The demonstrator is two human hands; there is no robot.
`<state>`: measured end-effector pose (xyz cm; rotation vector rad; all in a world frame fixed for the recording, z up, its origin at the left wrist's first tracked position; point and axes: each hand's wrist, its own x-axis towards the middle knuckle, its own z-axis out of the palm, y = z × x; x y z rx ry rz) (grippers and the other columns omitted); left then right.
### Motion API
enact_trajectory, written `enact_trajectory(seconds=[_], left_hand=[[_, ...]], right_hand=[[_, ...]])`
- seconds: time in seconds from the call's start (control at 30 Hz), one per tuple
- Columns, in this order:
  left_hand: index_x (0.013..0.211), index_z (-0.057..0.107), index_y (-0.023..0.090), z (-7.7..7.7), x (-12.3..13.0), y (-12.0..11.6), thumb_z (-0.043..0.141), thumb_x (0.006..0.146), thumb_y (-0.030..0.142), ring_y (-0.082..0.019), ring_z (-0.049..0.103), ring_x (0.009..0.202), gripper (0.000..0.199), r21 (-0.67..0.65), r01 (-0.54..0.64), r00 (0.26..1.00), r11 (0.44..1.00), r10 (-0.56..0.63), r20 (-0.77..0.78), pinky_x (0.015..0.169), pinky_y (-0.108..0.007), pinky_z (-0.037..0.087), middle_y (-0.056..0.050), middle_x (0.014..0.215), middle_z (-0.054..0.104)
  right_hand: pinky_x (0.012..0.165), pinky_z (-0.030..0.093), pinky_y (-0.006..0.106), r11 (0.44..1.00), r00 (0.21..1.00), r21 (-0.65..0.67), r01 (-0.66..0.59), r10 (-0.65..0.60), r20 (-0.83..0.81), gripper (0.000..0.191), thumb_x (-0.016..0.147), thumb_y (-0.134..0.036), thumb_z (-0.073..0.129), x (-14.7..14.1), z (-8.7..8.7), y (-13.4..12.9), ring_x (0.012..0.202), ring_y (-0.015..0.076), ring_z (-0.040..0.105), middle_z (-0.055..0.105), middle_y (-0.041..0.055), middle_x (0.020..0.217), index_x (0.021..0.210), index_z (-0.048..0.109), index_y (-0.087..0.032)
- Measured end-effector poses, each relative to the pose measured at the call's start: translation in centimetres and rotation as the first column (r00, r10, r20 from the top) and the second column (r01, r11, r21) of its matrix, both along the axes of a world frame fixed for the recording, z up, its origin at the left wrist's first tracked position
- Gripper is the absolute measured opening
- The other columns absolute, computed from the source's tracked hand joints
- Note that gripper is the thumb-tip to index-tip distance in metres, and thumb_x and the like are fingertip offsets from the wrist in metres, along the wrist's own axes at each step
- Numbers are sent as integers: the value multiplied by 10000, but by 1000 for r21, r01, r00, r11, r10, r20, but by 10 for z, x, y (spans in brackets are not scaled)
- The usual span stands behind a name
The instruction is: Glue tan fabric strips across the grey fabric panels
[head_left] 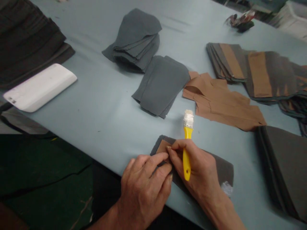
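Note:
A dark grey fabric piece (222, 166) lies near the table's front edge, with a small brown piece (162, 146) on its left end. My left hand (146, 185) presses its closed fingers on the left end of these pieces. My right hand (196, 166) holds a yellow-handled brush (187, 132) between its fingers, bristles pointing away from me and coated white. Its thumb and index fingertip meet at the brown piece, beside my left fingertips. A whitish smear (226, 188) shows at the dark piece's right end.
Grey fabric pieces (165, 84) lie ahead, brown pieces (223, 102) right of them. Piles with brown strips (260, 73) stand at the back right, a dark folded stack (285, 166) at the right. A white device (43, 86) and dark fabric (26, 41) are at the left.

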<state>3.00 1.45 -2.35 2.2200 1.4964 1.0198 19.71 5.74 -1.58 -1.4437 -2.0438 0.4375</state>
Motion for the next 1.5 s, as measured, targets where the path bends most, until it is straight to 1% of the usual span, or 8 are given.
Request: enact_trajectory(seconds=[0.27, 0.47, 0.67, 0.83, 0.97, 1.07, 1.3, 1.5], left_hand=[[1056, 723, 212, 2, -1, 0, 623, 987, 160, -217, 686, 916, 132, -11, -3, 1000, 1000, 3, 3, 807, -393, 487, -8, 1178, 805], [1108, 713, 203, 6, -7, 4, 605, 1003, 148, -223, 718, 919, 161, -26, 71, 997, 997, -71, -8, 811, -406, 554, -29, 1196, 798], [1145, 702, 133, 9, -12, 19, 567, 1022, 82, -229, 749, 1098, 190, 7, 119, 993, 993, -119, -13, 981, -385, 618, -113, 1222, 776], [1140, 712, 132, 11, -15, 33, 550, 1031, 101, -263, 775, 1001, 197, 17, 128, 983, 992, -125, -133, 884, -445, 667, -101, 1200, 788], [1122, 711, 143, 11, -18, 36, 540, 1040, 105, -248, 774, 958, 194, 48, 179, 968, 983, -167, -186, 844, -416, 662, -91, 1198, 793], [1118, 707, 157, 8, -18, 36, 550, 1039, 111, -237, 767, 936, 181, 74, 179, 967, 981, -162, -195, 828, -392, 646, -81, 1193, 794], [1105, 706, 193, 5, -18, 36, 545, 1037, 129, -230, 755, 976, 186, 36, 157, 967, 987, -146, -209, 854, -378, 613, -64, 1200, 782], [1112, 693, 209, 6, -17, 37, 546, 1026, 108, -239, 757, 959, 199, 42, 158, 969, 986, -147, -200, 819, -384, 613, -57, 1182, 774]], right_hand=[[526, 447, 174, 1000, 999, 27, -3, 1, 48, 97, 992, -177, 615, -2, 2, 1, 534, 92, 627, 682, -44, 734, 933, 569, -239], [546, 453, 186, 1000, 999, 16, -4, 4, 49, 92, 1006, -190, 591, -2, 3, 1, 560, 102, 652, 677, -50, 725, 938, 558, -242], [557, 451, 206, 1000, 998, 3, -9, 9, 60, 90, 1040, -236, 573, -1, 2, 2, 572, 118, 659, 684, -38, 736, 952, 557, -240], [564, 452, 209, 1000, 998, 12, -18, 17, 61, 107, 1060, -259, 547, -1, 1, 3, 592, 120, 667, 690, -31, 755, 956, 559, -235], [569, 442, 210, 1000, 998, -8, -17, 17, 57, 105, 1050, -243, 556, -1, 0, 3, 597, 116, 663, 704, -27, 775, 946, 565, -233], [575, 436, 215, 1000, 999, -15, -8, 9, 51, 100, 1047, -245, 556, -1, 0, 3, 600, 119, 659, 700, -28, 770, 949, 574, -235], [572, 418, 225, 999, 998, -42, -21, 24, 59, 75, 1044, -253, 559, 1, -1, 3, 617, 133, 663, 683, -29, 770, 972, 575, -241], [569, 425, 235, 1000, 998, -10, -24, 24, 61, 68, 1032, -217, 558, 0, 1, 3, 608, 148, 673, 698, -23, 769, 973, 554, -251]])
